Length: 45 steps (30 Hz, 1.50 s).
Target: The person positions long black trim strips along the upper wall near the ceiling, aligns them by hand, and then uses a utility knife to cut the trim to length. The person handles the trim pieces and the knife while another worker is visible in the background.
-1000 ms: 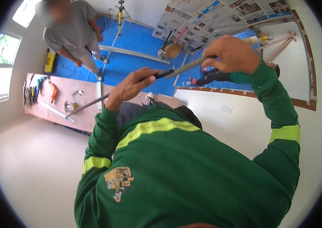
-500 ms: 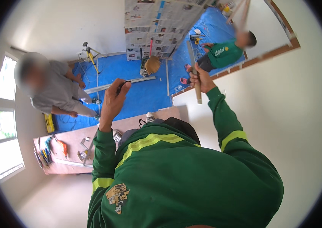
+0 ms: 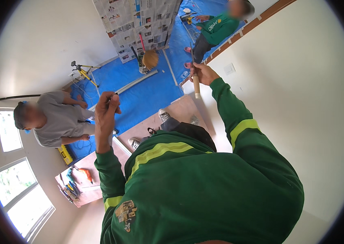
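My right hand [image 3: 205, 74] is closed round the hand saw [image 3: 196, 86] where its straight pale handle meets the blade. The narrow grey blade points up and away from me, seen almost edge-on. My left hand [image 3: 105, 116] is raised in front at the left, thumb and fingers pinched on a small dark object [image 3: 116, 94], mostly hidden, whose kind I cannot make out. Both hands are well apart, held above a pinkish board platform [image 3: 184, 106] on which my shoes [image 3: 164, 115] rest.
An orange drill [image 3: 86, 175] and several hand tools [image 3: 71, 191] lie on the platform's left end. Blue sheeting [image 3: 139, 101] covers the floor, with a metal strip [image 3: 137, 82], a broom [image 3: 150, 59] and a tripod [image 3: 84, 73]. Two people stand nearby: grey shirt [image 3: 64, 118], green shirt [image 3: 216, 30].
The whole view has swung round. My left hand has moved left and lower in the picture, my right hand slightly left. The saw's blade shows thinner than before.
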Each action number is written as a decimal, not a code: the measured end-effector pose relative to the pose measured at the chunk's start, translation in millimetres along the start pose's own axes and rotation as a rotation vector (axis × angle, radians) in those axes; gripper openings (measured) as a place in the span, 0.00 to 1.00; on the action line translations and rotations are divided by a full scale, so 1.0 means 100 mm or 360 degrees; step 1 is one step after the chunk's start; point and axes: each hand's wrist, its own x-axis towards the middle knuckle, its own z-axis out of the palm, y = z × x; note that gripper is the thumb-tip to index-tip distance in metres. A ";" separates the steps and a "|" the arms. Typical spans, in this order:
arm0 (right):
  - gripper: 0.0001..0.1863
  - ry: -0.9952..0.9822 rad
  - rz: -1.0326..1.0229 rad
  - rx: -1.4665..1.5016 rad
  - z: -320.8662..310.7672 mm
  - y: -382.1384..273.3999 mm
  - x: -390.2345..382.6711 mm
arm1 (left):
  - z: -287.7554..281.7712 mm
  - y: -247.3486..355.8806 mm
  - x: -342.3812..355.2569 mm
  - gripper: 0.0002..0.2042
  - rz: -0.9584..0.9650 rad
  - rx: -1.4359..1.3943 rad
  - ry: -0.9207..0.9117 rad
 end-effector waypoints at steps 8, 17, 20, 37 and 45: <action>0.10 0.0205 0.0120 -0.0594 0.09 -0.23 0.47 | -0.27 0.18 -0.35 0.09 0.0064 -0.0088 0.0074; 0.14 0.0181 0.0176 -0.1044 0.48 -0.36 0.74 | -0.77 0.60 -1.06 0.11 0.0402 0.0140 0.0644; 0.14 0.0241 0.0234 -0.1143 0.52 -0.35 0.83 | -1.12 0.79 -1.41 0.13 0.0499 0.0381 0.1003; 0.17 0.0170 0.0202 -0.1233 0.53 0.49 1.19 | -1.60 1.35 -2.72 0.18 0.1016 0.0072 0.1298; 0.24 0.0000 0.0311 -0.0946 1.10 0.94 0.57 | -1.33 0.86 -1.26 0.21 0.0265 0.0150 0.0536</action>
